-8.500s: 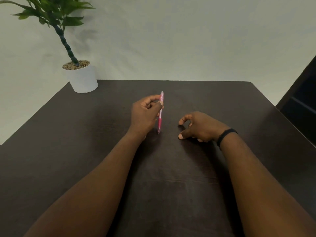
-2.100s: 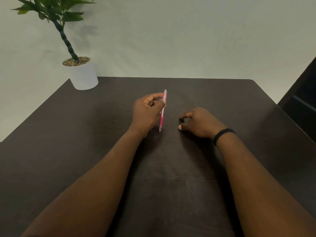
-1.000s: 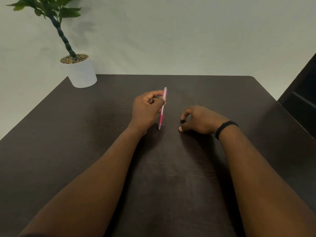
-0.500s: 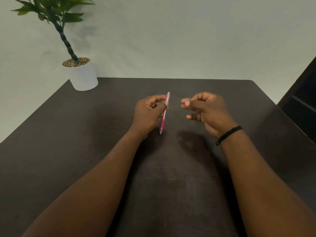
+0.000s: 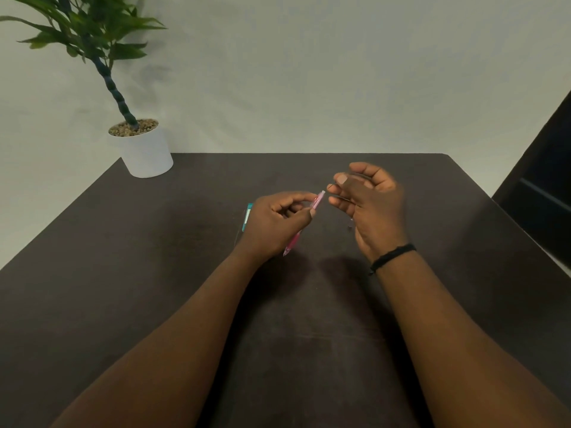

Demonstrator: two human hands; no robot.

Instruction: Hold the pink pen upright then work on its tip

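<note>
The pink mechanical pencil hangs tilted above the desk's middle, pinched by the left hand. The right hand, fingers curled and pinching something thin I cannot make out, is just beside its top end; best keep the pencil steady. A teal case lies just left; the potted plant stands at the far left corner, well apart.

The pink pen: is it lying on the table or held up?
Held up: the left hand pinches the pink pen, tilted above the table.
</note>
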